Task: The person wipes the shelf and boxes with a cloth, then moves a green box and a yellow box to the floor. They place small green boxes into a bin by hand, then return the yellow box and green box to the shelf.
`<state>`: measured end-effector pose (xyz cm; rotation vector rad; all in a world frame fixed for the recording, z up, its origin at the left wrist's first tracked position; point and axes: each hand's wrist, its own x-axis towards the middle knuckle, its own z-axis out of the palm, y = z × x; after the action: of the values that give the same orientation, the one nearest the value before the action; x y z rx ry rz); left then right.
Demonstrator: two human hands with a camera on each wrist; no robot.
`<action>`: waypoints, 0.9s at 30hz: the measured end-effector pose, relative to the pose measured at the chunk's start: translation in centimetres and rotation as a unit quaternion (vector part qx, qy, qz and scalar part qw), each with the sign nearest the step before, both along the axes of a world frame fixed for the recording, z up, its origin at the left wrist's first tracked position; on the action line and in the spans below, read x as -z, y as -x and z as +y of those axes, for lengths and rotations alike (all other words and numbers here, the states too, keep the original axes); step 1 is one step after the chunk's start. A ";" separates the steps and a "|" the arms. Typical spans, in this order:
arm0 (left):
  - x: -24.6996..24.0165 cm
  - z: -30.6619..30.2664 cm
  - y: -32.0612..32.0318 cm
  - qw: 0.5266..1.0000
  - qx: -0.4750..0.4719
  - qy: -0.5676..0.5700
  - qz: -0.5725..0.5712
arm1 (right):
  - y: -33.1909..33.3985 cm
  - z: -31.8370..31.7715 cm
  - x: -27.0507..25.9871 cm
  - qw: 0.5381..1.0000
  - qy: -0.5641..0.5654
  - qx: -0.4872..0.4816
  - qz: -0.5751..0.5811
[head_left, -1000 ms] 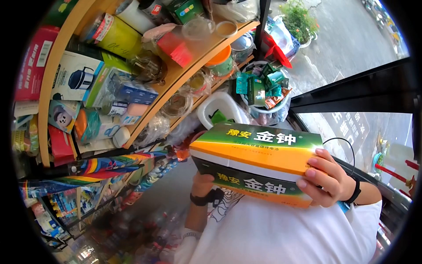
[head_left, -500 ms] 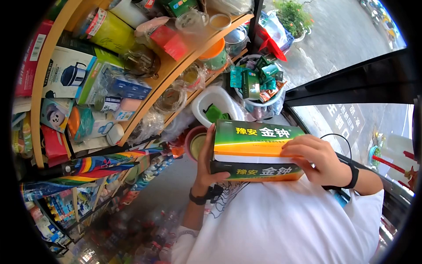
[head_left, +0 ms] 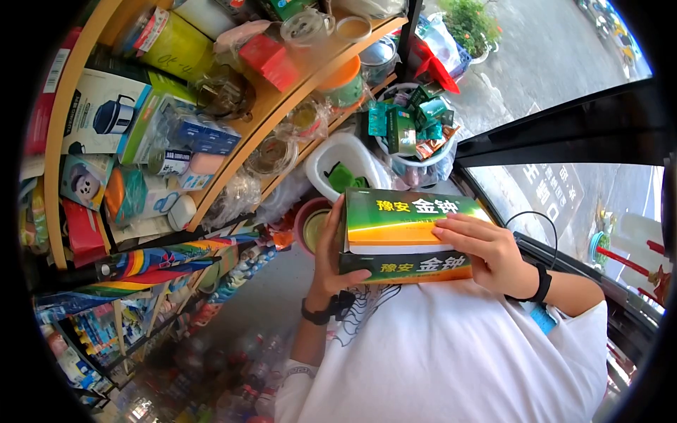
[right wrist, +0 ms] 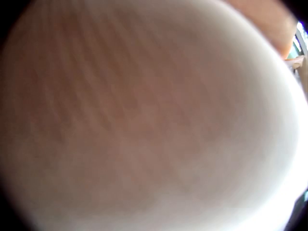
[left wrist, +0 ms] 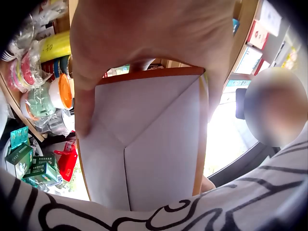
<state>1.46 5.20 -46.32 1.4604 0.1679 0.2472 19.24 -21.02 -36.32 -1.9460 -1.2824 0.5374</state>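
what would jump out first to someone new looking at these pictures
The green-and-orange 豫安金钟 carton, held in the left hand and right hand before the white shirt, likely draws the eye first. Next come rainbow-striped fabric at the head view's left and, beyond the carton, a round tub of green packets.

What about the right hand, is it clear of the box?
No, the head view shows the right hand lying on the green-and-orange box.

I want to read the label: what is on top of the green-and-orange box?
The right hand rests its fingers on the upper face of the box, near the large lettering; any print under them cannot be seen.
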 end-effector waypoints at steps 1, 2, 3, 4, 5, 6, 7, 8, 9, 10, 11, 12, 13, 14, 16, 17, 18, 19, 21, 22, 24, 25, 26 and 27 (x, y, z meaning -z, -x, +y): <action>0.0 0.0 0.0 1.000 0.006 -0.025 -0.004 | 0.2 0.0 0.1 1.000 0.002 0.001 -0.008; 0.1 0.0 0.0 0.999 0.011 -0.049 -0.006 | 0.3 0.0 0.1 1.000 0.004 0.003 -0.015; 0.0 -0.1 0.0 0.999 0.009 -0.049 -0.003 | 0.4 0.3 -0.1 1.000 -0.003 0.004 -0.028; -0.2 -0.2 -0.1 0.999 0.003 -0.035 0.002 | 0.6 0.5 -0.1 1.000 -0.004 0.002 -0.025; -0.3 -0.3 -0.2 1.000 -0.003 -0.023 0.005 | 0.7 0.6 -0.2 0.999 0.006 0.005 -0.035; -0.2 -0.3 -0.1 1.000 -0.004 -0.024 0.005 | 0.7 0.8 -0.2 0.999 0.015 0.008 -0.046; 0.0 -0.4 0.0 1.000 -0.008 -0.003 0.013 | 0.8 1.0 -0.2 0.999 0.014 0.006 -0.047; 0.1 -0.4 0.0 1.000 -0.013 0.018 0.021 | 0.9 1.2 -0.1 0.998 0.015 0.007 -0.059; 0.0 -0.4 -0.1 1.000 -0.015 0.017 0.020 | 0.9 1.4 -0.1 0.997 0.016 0.008 -0.071; -0.3 -0.3 0.0 1.000 -0.014 0.004 0.016 | 1.0 1.6 0.0 0.997 0.016 0.005 -0.071; -0.6 -0.3 0.1 1.000 -0.013 -0.009 0.013 | 1.2 1.8 0.0 0.996 0.018 0.013 -0.084; -0.7 -0.4 0.2 1.000 -0.016 -0.008 0.015 | 1.3 2.0 0.1 0.995 0.020 0.022 -0.097; -0.9 -0.4 0.2 1.000 -0.023 -0.016 0.011 | 1.4 2.0 0.4 0.995 0.020 0.018 -0.094; -1.0 -0.5 0.1 0.999 -0.030 -0.024 0.006 | 1.3 1.9 1.0 0.996 0.010 0.024 -0.089; -1.2 -0.7 0.3 0.999 -0.039 -0.028 0.003 | 1.3 2.1 1.4 0.996 0.000 0.030 -0.081; -1.2 -0.9 0.4 0.998 -0.048 -0.031 -0.001 | 1.2 2.2 1.3 0.997 -0.005 0.030 -0.072; -1.2 -0.9 0.6 0.998 -0.050 -0.031 0.001 | 1.2 2.3 1.3 0.997 -0.010 0.031 -0.064; -1.1 -0.9 0.7 0.998 -0.047 -0.037 0.011 | 1.3 2.4 1.0 0.998 -0.010 0.030 -0.063; -1.1 -1.1 0.8 0.998 -0.044 -0.043 0.022 | 1.9 2.6 0.4 0.989 0.021 0.020 -0.147; -1.4 -1.4 0.8 0.997 -0.040 -0.059 0.020 | 2.2 2.7 0.1 0.989 0.021 0.019 -0.146; -1.9 -1.5 0.6 0.996 -0.037 -0.075 0.017 | 2.5 3.3 -0.3 0.974 0.020 0.003 -0.227; -2.1 -1.5 0.5 0.997 -0.038 -0.055 0.024 | 2.2 3.8 0.1 0.974 -0.015 0.010 -0.228; -2.2 -1.4 0.5 0.998 -0.038 -0.034 0.032 | 2.1 4.2 0.1 0.974 -0.014 0.010 -0.227; -2.2 -1.3 0.6 0.998 -0.038 -0.033 0.031 | 1.9 4.6 0.1 0.977 -0.035 0.007 -0.212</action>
<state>0.87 3.87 -44.12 1.5302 0.2690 0.2719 17.37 -16.43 -36.39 -2.0767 -1.5208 0.0649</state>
